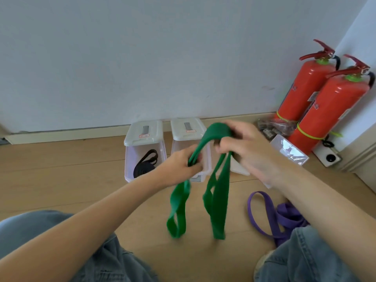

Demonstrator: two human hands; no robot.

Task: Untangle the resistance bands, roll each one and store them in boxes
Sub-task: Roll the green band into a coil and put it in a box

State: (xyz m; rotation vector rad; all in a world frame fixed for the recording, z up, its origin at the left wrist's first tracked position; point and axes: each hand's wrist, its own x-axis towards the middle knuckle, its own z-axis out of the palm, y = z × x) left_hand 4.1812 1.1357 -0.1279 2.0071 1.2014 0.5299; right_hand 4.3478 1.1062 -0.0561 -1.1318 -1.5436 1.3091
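Both hands hold a green resistance band [218, 192] up above the wooden floor. My left hand [183, 165] grips it lower down, and my right hand [248, 147] pinches its top fold; two loops hang down from them. A purple band [284, 218] lies loose on the floor at the right, beside my knee. Against the wall stand two clear boxes. The left box [130, 159] holds a rolled black band [145, 163]. The middle box [207, 157] is partly hidden behind my hands. A third clear box [289, 149] lies further right, behind my right hand.
Two red fire extinguishers [317, 98] stand in the right corner, with a dark bag [272, 127] at their base and a white floor socket [330, 157] next to them. My jeans-clad knees [61, 251] frame the bottom of the view.
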